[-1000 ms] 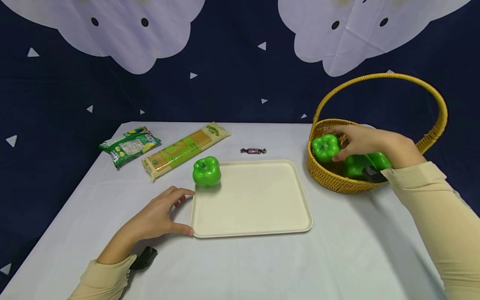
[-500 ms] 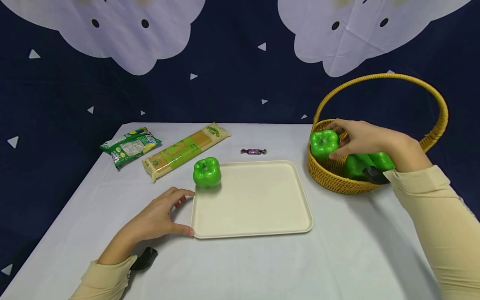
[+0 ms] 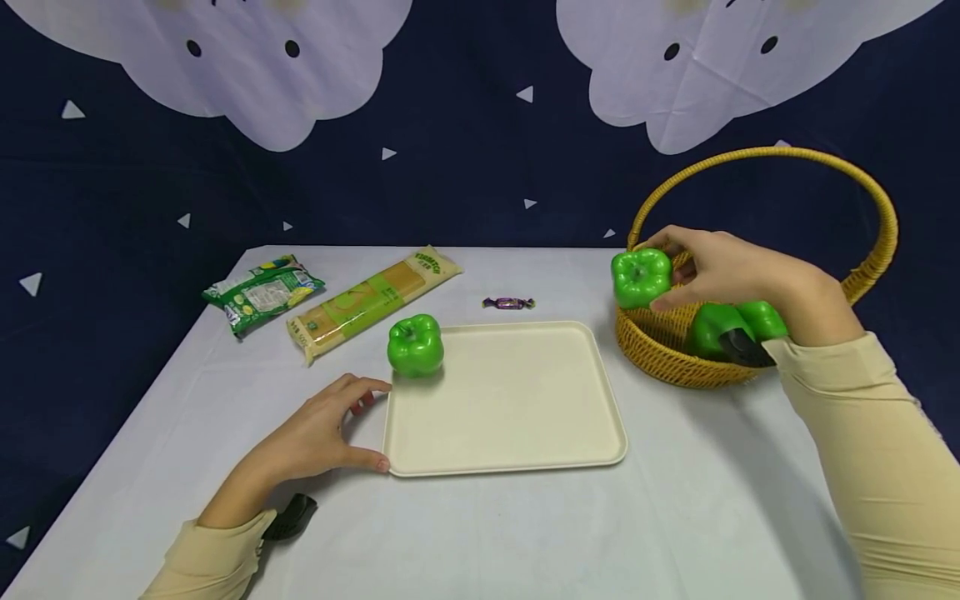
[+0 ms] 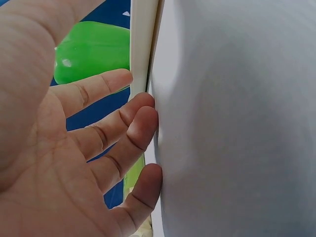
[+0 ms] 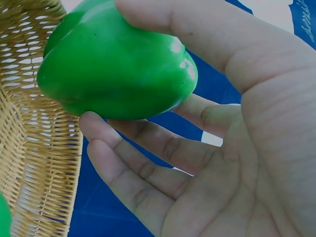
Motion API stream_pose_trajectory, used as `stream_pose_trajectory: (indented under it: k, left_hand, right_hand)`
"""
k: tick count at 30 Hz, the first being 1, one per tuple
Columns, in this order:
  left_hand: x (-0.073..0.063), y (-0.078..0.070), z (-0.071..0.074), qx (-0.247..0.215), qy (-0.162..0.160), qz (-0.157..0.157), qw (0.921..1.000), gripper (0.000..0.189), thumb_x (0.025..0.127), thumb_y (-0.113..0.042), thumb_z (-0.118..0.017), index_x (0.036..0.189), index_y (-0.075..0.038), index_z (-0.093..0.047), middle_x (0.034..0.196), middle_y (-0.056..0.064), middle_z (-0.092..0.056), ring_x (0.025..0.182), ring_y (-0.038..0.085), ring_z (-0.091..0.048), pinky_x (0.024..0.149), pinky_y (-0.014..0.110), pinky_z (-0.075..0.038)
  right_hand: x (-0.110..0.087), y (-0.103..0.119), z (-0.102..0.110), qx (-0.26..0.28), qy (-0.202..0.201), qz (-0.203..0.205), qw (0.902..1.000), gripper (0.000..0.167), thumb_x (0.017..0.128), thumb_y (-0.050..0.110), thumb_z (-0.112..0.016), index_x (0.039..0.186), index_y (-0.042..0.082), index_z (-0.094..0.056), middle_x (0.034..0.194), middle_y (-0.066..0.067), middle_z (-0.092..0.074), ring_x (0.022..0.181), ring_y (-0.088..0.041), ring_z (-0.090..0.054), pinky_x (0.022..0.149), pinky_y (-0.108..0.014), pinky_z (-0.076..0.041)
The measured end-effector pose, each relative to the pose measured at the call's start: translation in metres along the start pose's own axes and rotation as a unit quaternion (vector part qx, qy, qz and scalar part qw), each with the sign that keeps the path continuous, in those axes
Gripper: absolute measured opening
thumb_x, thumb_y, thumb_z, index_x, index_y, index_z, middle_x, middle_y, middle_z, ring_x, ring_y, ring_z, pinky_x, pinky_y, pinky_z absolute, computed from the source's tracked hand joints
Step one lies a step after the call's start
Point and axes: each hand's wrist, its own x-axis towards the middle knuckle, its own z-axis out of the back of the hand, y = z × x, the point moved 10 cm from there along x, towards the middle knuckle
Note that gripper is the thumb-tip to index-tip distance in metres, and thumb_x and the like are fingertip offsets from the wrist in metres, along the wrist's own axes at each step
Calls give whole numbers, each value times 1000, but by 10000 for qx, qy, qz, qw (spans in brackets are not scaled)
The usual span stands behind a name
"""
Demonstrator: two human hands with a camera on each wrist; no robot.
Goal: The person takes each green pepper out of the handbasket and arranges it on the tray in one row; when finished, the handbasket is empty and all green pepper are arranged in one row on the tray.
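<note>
My right hand (image 3: pixel 731 268) grips a green bell pepper (image 3: pixel 641 278) between thumb and fingers, over the left rim of the wicker basket (image 3: pixel 660 371). The right wrist view shows the held pepper (image 5: pixel 118 64) close up, the thumb on one side and fingertips on the other. More green peppers (image 3: pixel 712 329) lie inside the basket, partly hidden by my wrist. My left hand (image 3: pixel 315 432) touches the left edge of the cream tray (image 3: pixel 510 400) with thumb and fingertips spread. Another green pepper (image 3: pixel 416 345) sits on the tray's back left corner.
Behind the tray lies a small purple wrapped candy (image 3: pixel 508 304). A long pack of noodles (image 3: pixel 375 302) and a green snack bag (image 3: pixel 264 293) lie at the back left of the white-covered table (image 3: pixel 525 542). The basket's tall handle (image 3: pixel 780 152) arches above my right hand.
My right hand has lifted the pepper up and slightly left, from inside the basket to above its rim. The left hand and the tray stay in place.
</note>
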Motion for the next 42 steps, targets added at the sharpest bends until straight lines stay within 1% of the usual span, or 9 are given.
stream_pose_trajectory:
  k: [5,9,14,22,25,31,38,42]
  left_hand:
    - [0,1,0,14,8,14,10000,100,64,-56,-100,147,-19,-60,126,5,-65,114,23,-60,95,49,-54]
    - [-1,2,-1,17,3,15,10000,100,64,-57,-100,147,-19,-60,127,5,-64,114,23,-60,95,49,-54]
    - [0,3,-1,5,-6,-5,10000,100,63,-57,-100,147,-20,-60,126,5,-65,113,22,-60,94,48,-54]
    - [0,3,-2,9,-19,-6,10000,101,63,-59,-99,147,-20,-60,124,3,-65,112,22,-60,93,47,-54]
    - [0,3,-2,22,-16,11,10000,101,63,-59,-99,147,-21,-60,125,4,-65,113,22,-60,93,48,-54]
    - [0,2,-2,19,8,29,10000,101,63,-58,-100,148,-20,-60,126,4,-65,113,23,-60,94,49,-54]
    - [1,-1,0,57,2,42,10000,101,63,-56,-101,147,-19,-60,125,5,-65,113,23,-61,94,49,-55]
    - [0,0,0,62,-4,54,10000,100,63,-56,-100,147,-20,-60,125,5,-65,113,23,-61,94,49,-55]
  right_hand:
    - [1,9,1,122,-40,82,9999,85,86,35,-93,154,10,-48,145,-22,-60,121,-37,-67,100,-55,-59]
    - [4,18,0,307,-16,169,9994,86,86,34,-93,154,10,-47,147,-23,-59,123,-38,-68,101,-55,-59]
    - [11,34,-5,459,-17,289,9985,84,85,36,-94,152,12,-50,142,-18,-62,120,-32,-69,102,-53,-59]
    - [23,60,-15,554,17,404,9976,81,83,39,-94,149,15,-53,135,-14,-65,113,-26,-71,98,-46,-60]
    - [28,68,-21,694,67,490,9964,81,83,39,-94,149,15,-53,136,-14,-64,113,-25,-71,97,-44,-60]
    - [38,85,-39,1129,246,769,9903,80,84,34,-94,149,13,-53,135,-15,-66,114,-26,-73,97,-45,-61]
    - [51,96,-57,1392,321,998,9847,76,84,32,-93,147,12,-55,132,-14,-67,112,-25,-74,97,-43,-62]
    - [57,102,-68,1584,334,1152,9801,72,84,27,-93,144,11,-56,129,-15,-69,109,-25,-75,97,-42,-62]
